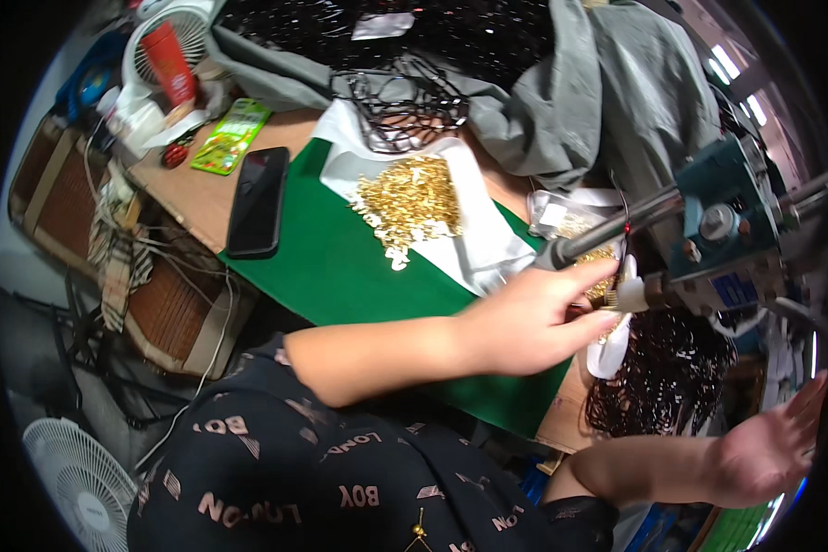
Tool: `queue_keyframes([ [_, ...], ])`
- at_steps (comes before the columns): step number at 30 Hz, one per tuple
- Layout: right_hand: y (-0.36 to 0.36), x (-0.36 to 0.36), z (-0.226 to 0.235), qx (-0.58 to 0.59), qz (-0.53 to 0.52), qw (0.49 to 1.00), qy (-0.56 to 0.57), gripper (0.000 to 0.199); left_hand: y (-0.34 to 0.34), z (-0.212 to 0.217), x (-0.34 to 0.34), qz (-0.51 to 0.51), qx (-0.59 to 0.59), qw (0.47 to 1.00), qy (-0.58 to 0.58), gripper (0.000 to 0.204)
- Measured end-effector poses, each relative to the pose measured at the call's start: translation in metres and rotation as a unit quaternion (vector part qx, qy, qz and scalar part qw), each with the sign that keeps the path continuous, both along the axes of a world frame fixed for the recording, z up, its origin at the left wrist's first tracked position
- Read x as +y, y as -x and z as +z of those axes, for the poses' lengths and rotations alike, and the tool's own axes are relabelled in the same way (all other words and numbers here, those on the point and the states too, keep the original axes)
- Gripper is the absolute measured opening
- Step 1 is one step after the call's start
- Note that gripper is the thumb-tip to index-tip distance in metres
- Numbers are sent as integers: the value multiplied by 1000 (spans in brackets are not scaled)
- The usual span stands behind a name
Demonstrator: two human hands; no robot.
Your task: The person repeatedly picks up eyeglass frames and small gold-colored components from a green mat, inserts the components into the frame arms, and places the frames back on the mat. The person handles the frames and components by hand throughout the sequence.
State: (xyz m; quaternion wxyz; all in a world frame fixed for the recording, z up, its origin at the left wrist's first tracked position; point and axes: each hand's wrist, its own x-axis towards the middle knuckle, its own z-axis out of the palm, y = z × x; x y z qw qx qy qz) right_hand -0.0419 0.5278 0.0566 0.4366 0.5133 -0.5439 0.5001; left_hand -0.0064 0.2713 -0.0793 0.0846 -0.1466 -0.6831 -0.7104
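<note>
The pale, rounded tip [632, 296] of the machine is in front of you, toward the right of the table [179, 195], with small gold pieces [602, 290] beside it. Your left hand [534, 317] reaches across to that spot; its forefinger and thumb stand apart on either side of the gold pieces, and you cannot tell from this blurred view whether they pinch anything. Above that hand a metal rod [624, 224] runs to the teal body of the machine [722, 198]. Just beyond the rod's near end lies a clear bag [554, 216].

Below the machine hangs a bunch of dark, shiny strands [667, 377]. Your right hand [765, 455] is raised off to the right, well apart from the tip, palm showing and fingers extended, holding nothing that you can see.

Left of your left hand, a heap of gold pieces [414, 198] lies on white cloth [480, 225] over a green mat [340, 290]. A black phone [258, 202] lies at the mat's left edge, near a bright green packet [232, 136]. Grey cloth [653, 87] covers the far side.
</note>
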Motion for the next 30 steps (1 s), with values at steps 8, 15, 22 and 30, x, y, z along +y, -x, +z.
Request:
queue_keyframes([
  [8, -18, -67, -149, -300, -71, 951, -26, 31, -56, -54, -218, 385, -138, 709, 575, 20],
  [15, -27, -186, -176, -456, 56, 788, -410, 18, 39, -72, -245, 383, 60, 708, 590, 28],
  [22, -5, -241, -227, -474, 7, 761, -443, 16, 78, -42, -222, 195, -41, 957, 212, 12],
  [30, -2, -264, -224, -411, -57, 749, -517, 14, 61, -44, -211, 153, 64, 873, 459, 25],
])
